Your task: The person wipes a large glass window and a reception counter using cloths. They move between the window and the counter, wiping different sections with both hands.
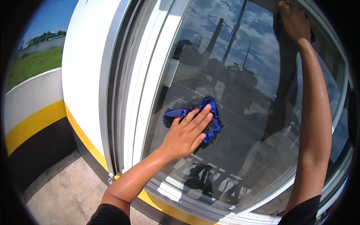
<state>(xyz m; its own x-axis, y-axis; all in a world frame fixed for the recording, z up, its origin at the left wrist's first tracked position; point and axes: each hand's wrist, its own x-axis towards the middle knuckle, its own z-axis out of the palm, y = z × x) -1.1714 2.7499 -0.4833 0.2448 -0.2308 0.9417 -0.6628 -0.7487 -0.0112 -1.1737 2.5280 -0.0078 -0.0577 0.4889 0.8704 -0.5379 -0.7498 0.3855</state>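
Observation:
My left hand (189,133) holds a crumpled blue and black cloth (210,107) against the dark window glass (240,123). Its fingers stretch over the cloth, which bunches out around them. High at the upper right, my right hand (295,21) is raised against the same window. A bit of something orange (284,3) shows at its fingertips; the rest is hidden by the hand and the dark rim of the picture, so its kind cannot be told.
A white window frame (144,82) with metal tracks runs down the left side. Beyond it stands a white wall (84,75) with yellow and black bands. Concrete ground (67,183) lies below, grass (35,65) farther off. Sky, poles and my shadow show in the glass.

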